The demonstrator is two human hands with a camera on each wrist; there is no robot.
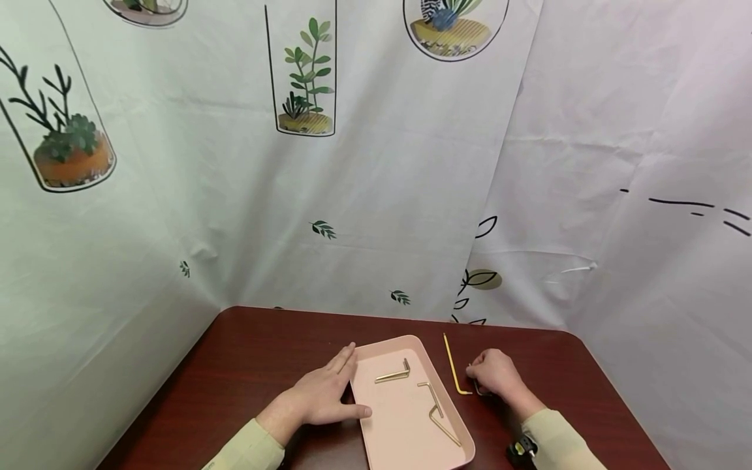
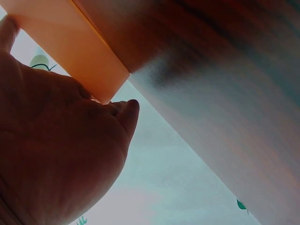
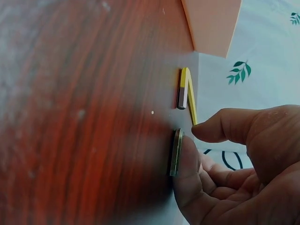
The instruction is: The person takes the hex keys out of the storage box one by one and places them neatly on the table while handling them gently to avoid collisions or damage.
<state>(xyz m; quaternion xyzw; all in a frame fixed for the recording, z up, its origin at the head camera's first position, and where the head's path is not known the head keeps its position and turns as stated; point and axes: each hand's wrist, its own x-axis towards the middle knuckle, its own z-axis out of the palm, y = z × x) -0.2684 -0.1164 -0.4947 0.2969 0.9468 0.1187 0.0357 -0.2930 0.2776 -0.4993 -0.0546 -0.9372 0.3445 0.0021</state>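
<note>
My left hand [image 1: 329, 395] rests on the left rim of a pink tray [image 1: 384, 450], fingers straight along the edge and thumb reaching over it. In the left wrist view, the palm [image 2: 61, 140] is beside the tray's outer wall [image 2: 89, 56]. My right hand [image 1: 496, 373], its fingers curled, is low over the table to the right of the tray. Its thumb and index finger pinch a dark metal hex key [image 3: 176, 152], whose long arm is mostly hidden by the fingers. A yellow hex key [image 1: 451, 365] with a bare metal end lies between tray and right hand.
Several brass-coloured hex keys lie in the tray, one bent key [image 1: 392, 376] near its far end and another [image 1: 444, 427] along the right side. The dark red wooden table [image 1: 258, 346] ends at a white curtain [image 1: 376, 196] printed with plants.
</note>
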